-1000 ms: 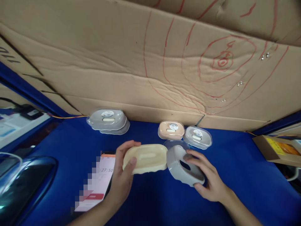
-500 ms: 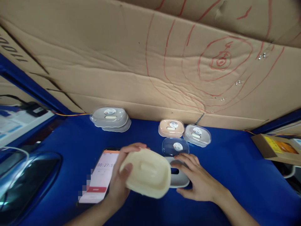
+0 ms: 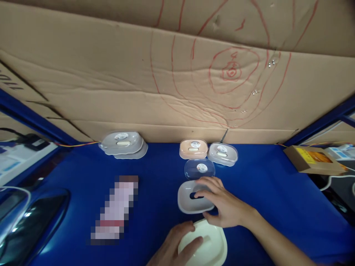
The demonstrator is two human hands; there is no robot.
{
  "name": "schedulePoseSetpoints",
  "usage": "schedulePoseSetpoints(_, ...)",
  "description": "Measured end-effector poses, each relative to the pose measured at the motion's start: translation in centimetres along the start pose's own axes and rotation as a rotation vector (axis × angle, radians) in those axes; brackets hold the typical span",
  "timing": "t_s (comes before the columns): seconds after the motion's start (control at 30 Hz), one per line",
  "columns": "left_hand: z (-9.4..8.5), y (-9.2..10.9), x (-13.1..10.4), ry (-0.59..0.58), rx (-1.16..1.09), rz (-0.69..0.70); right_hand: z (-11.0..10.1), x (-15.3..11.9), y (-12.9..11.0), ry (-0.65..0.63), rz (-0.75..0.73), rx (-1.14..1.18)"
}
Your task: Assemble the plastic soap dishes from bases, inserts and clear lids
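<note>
A shallow cream dish [image 3: 213, 247] with rounded corners and a raised bar in its middle is low in the view, close to me. My left hand [image 3: 177, 244] grips its left side, thumb over the inside and fingers at the far rim. Just beyond is a grey dish [image 3: 183, 197] with an oval slot in its floor. My right hand [image 3: 224, 203] is closed over its right side, one fingertip by the slot and the thumb at the near edge. Behind the grey dish, a clear lid [image 3: 191, 170] with a round label lies on the blue table.
Along the cardboard wall [image 3: 111, 103] stand a lidded peach dish [image 3: 185, 149], a lidded grey dish [image 3: 230, 157] and a stack of grey lidded dishes [image 3: 130, 147]. A pixelated phone [image 3: 116, 207] lies at left. Farther right is a cardboard box [image 3: 299, 162].
My left hand has brought the cream dish down and to the right, nearer to me. My right hand stays at the grey dish, which now shows more fully. The camera view has shifted.
</note>
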State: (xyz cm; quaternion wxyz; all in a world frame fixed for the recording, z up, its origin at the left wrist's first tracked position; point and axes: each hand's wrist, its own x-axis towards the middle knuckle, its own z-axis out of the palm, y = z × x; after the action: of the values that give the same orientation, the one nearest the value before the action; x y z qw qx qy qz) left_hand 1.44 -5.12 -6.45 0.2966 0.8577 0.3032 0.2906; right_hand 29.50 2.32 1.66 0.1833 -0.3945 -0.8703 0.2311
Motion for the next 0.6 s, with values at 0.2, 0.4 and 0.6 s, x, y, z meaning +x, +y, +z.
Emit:
schedulePoseSetpoints(0.2,-1.1,-0.4,1.6,0.02,0.568,0.373,0.6,0.0,-0.3,0.063,-0.039,-0.044)
schedulePoseSetpoints(0.4,-1.6,0.2,2.0,0.07,0.684,0.345,1.1,0.0,0.6,0.26,0.053,-0.2)
schedulePoseSetpoints(0.6,-0.7,0.8,3.1,0.064,0.799,0.329,2.3,0.1,2.9,0.408,0.338,-0.244)
